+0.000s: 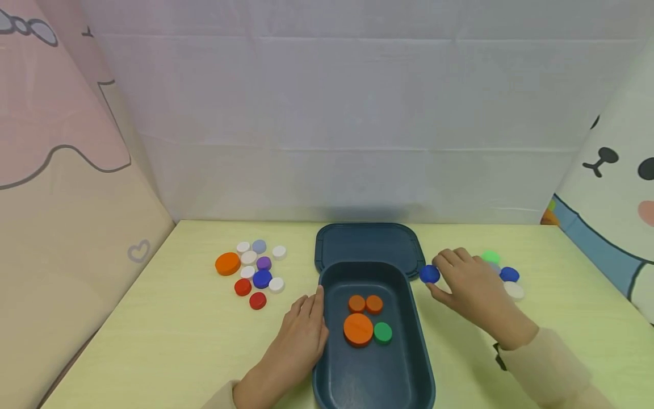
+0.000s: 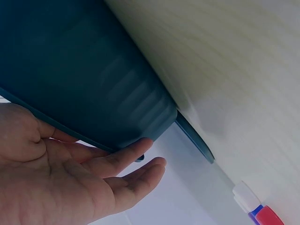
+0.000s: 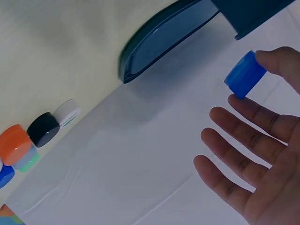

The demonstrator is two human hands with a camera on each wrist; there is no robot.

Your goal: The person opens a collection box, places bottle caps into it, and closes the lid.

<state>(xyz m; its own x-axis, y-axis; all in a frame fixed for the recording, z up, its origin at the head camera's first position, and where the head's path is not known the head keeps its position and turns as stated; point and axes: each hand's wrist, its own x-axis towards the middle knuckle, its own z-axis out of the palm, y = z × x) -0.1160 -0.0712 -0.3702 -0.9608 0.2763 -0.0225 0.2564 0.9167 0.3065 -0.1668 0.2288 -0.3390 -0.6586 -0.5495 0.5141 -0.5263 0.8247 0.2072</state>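
Note:
A dark teal box (image 1: 327, 363) stands at the table's front middle, its lid (image 1: 369, 241) lying flat just behind it. Inside lie a large orange cap (image 1: 358, 329), two small orange caps (image 1: 365, 304) and a green cap (image 1: 382, 332). My left hand (image 1: 313, 307) rests with straight fingers against the box's left wall (image 2: 93, 79). My right hand (image 1: 435, 282), right of the box, pinches a blue cap (image 1: 429, 274) between thumb and forefinger; the right wrist view shows this blue cap (image 3: 244, 74) lifted near the lid (image 3: 164, 40).
Several loose caps lie left of the box, among them a big orange one (image 1: 227, 263), red ones (image 1: 250, 293) and white ones. Right of my right hand lie a green cap (image 1: 490, 257), a blue cap (image 1: 509, 274) and a white cap (image 1: 514, 290). Fabric walls enclose the table.

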